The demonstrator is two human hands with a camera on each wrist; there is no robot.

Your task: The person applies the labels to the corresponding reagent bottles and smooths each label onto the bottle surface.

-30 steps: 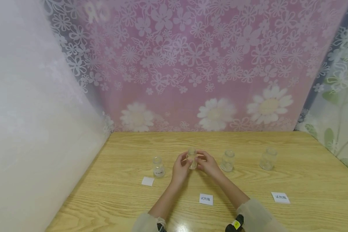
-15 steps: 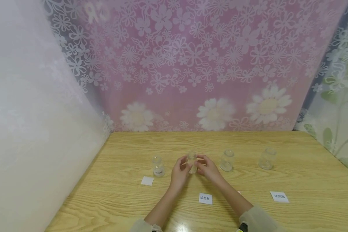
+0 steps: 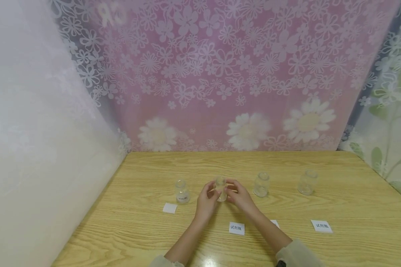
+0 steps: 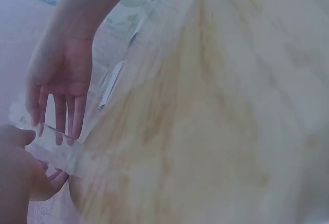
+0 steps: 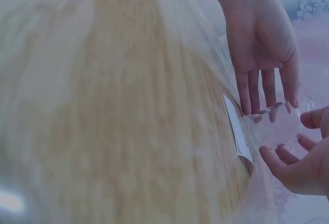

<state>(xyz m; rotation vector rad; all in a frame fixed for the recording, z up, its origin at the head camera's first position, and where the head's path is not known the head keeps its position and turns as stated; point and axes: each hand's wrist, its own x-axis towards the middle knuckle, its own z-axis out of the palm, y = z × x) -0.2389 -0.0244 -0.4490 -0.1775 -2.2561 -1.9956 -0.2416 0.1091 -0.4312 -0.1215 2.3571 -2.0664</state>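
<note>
Positioning the jar (image 3: pixel 221 182), apparently, we grip it between left hand (image 3: pixel 207 203) and right hand (image 3: pixel 243 198), fingers (image 3: pixel 233 182) part-curled. Next likely requires even release.

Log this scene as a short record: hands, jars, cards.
Left hand: grips the held jar
Right hand: grips it from the opposite side
Held jar: clear glass; table contact unclear
Labelled jar: upright, left of both hands
Two other jars: upright, right of both hands
Written cards: two
Blank-faced card: near labelled jar
Fourth card: partly hidden by right forearm
</note>
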